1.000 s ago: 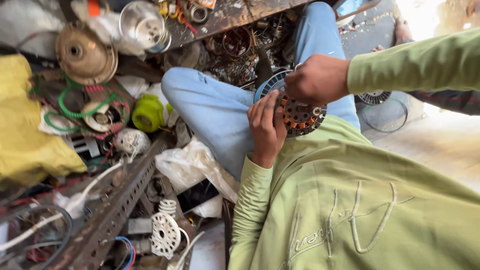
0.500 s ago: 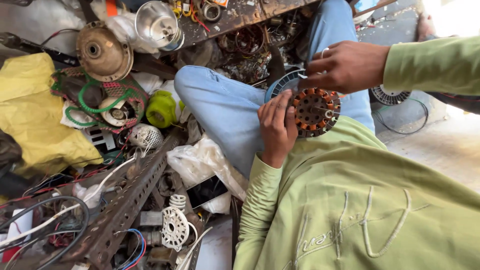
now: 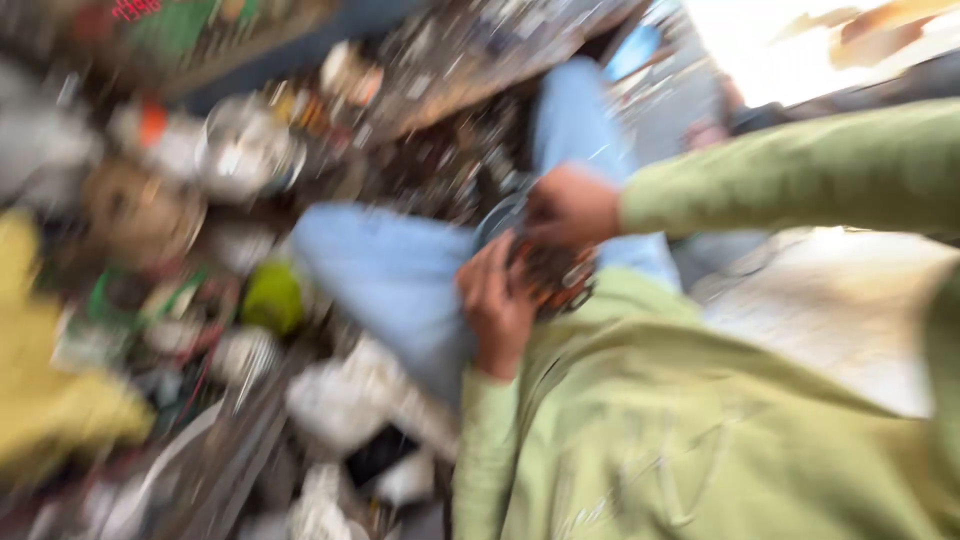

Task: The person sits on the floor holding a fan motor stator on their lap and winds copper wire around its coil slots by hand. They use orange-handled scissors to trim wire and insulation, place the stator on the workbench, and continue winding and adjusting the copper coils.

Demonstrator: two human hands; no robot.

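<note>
Everything is smeared with motion blur, but the two hands meet over the lap. The left hand (image 3: 497,308) curls around a round, dark, coppery part (image 3: 552,275) (likely a motor's wound core, too blurred to be sure), gripping its near edge. The right hand (image 3: 572,205) rests on the part's top, fingers bent onto it. The part sits against the pale blue trouser leg (image 3: 400,275), above the green sweatshirt (image 3: 690,430). A yellow-green blob (image 3: 272,297) lies left among clutter.
</note>
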